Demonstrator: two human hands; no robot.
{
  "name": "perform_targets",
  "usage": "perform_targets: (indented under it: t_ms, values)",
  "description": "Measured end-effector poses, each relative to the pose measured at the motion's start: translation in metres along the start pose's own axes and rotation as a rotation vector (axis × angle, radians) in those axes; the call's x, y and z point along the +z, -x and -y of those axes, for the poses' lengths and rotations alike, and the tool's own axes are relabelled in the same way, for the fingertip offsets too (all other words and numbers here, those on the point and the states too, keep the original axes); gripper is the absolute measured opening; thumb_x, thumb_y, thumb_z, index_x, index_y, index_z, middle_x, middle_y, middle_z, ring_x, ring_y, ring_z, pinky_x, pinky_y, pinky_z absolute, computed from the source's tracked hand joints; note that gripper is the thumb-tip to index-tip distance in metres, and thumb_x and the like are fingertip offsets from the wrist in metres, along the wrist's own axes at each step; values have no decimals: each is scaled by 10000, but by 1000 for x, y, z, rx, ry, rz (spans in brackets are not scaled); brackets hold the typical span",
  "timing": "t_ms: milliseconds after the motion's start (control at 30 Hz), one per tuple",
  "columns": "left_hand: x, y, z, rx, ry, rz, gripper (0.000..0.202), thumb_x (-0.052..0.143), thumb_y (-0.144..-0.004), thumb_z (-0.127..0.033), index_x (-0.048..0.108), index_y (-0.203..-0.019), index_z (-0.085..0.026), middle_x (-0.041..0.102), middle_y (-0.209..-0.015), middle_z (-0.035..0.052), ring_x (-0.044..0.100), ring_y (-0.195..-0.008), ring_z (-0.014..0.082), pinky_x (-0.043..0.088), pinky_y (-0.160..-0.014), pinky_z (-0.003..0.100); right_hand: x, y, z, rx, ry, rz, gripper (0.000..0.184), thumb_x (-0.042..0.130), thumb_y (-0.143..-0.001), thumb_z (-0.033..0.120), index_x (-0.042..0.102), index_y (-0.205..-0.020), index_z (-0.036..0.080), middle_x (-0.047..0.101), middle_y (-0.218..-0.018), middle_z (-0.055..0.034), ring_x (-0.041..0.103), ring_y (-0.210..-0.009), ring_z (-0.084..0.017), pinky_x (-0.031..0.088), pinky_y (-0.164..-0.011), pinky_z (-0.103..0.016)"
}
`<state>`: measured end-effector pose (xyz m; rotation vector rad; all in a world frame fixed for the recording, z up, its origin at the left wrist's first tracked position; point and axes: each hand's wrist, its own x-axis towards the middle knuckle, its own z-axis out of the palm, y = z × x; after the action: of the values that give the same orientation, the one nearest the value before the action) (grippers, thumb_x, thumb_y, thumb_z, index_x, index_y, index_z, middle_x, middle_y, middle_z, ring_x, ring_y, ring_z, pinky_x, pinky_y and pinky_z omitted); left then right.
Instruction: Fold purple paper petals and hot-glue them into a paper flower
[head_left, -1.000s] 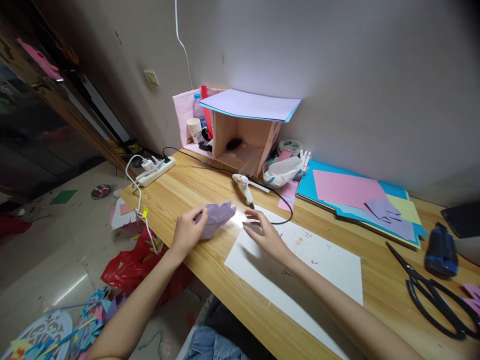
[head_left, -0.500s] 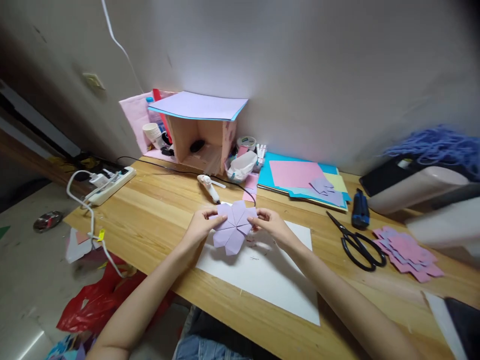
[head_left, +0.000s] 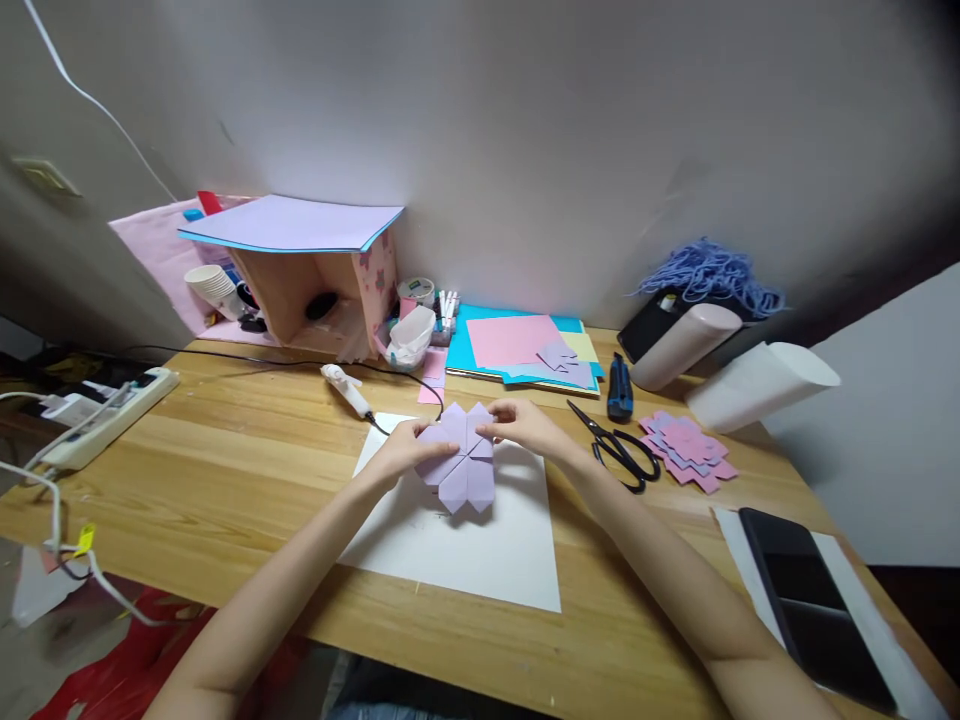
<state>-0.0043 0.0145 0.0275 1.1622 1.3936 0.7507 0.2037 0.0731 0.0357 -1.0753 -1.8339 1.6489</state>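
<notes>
A light purple paper flower point(head_left: 466, 482) with creased, pointed petals is held over a white sheet of paper point(head_left: 480, 570) on the wooden table. My left hand point(head_left: 409, 448) grips its left side, thumb on top and fingers beneath. At the upper right petal, my right hand point(head_left: 521, 425) pinches the edge between thumb and fingers. The undersides of the fingers are hidden by the paper. Behind my left hand lies a white glue gun point(head_left: 346, 388) with a black cord. Black-handled scissors point(head_left: 619, 445) rest to the right of my right forearm.
Stacked pink and purple paper flowers point(head_left: 686, 448) lie beside the scissors, near a blue utility knife point(head_left: 619, 388). Coloured paper sheets point(head_left: 510, 342) and an open box point(head_left: 300, 285) stand along the wall. A power strip point(head_left: 112, 418) is at left, a phone point(head_left: 814, 600) at right.
My view has swung to the right, bringing the phone and the white roll fully into sight. The paper flower has turned slightly and stays in both hands.
</notes>
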Motion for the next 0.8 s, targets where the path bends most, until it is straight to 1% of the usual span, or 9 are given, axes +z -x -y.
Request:
perform_targets:
  t_ms: [133,300,400,433,500,567,600,700,800]
  values:
    - [16,-8,-4,-2,61,98,447,691,-606,-466,683,-880,-113,684,-893,99,616,-807,233,446,-641,278,-19,-5,3,-60,111,104,288,654,-663,350,680,-841,125,642,-720,-30,564,-638,-138,426,-564,-238]
    - [34,-20,-1,-17,103,119,431,716,-587,-450,685,-877,-132,691,-899,92,618,-826,234,459,-682,293,-32,-1,8,-86,201,184,220,639,-684,327,680,-779,132,607,-651,-1,525,-588,-113,391,-527,-215]
    - [41,-26,-1,-23,98,114,428,715,-589,-451,680,-872,-132,692,-873,88,621,-791,222,457,-669,290,-42,-2,3,-117,208,162,262,607,-727,355,671,-870,145,637,-708,-16,567,-648,-129,425,-573,-221]
    - [42,-27,-1,-25,101,101,431,714,-590,-452,676,-870,-127,691,-868,89,620,-778,217,455,-661,285,-48,-4,-1,-111,212,115,281,578,-754,367,661,-916,152,652,-745,-26,586,-683,-138,443,-603,-231]
    - [44,-31,0,-39,117,54,450,715,-586,-460,666,-868,-112,687,-862,95,621,-757,210,450,-636,273,-67,-12,-12,-66,278,-107,281,496,-812,371,649,-925,163,669,-806,-46,610,-737,-152,468,-658,-257]
    - [43,-34,2,-50,138,-5,475,720,-574,-468,656,-869,-101,684,-863,102,622,-743,208,446,-614,264,-91,-23,-25,9,504,-553,197,511,-803,306,652,-870,186,670,-875,-50,610,-811,-163,463,-752,-282]
    - [42,-35,3,-52,151,-35,483,721,-568,-473,652,-864,-98,683,-860,105,622,-734,206,444,-604,260,-104,-29,-31,49,547,-685,196,512,-795,261,639,-915,171,652,-966,-86,589,-910,-190,435,-831,-324]
    - [38,-37,6,-51,211,-91,487,724,-559,-477,644,-846,-92,681,-839,106,620,-713,198,443,-595,253,-134,-46,-47,148,604,-884,345,599,-708,233,587,-1024,95,556,-1122,-203,479,-1100,-287,343,-935,-435]
    - [32,-36,8,-63,295,-133,470,734,-547,-456,640,-834,-96,680,-805,93,616,-683,189,442,-582,250,-148,-57,-56,199,622,-946,458,702,-579,247,594,-993,83,544,-1105,-221,450,-1105,-331,330,-929,-462]
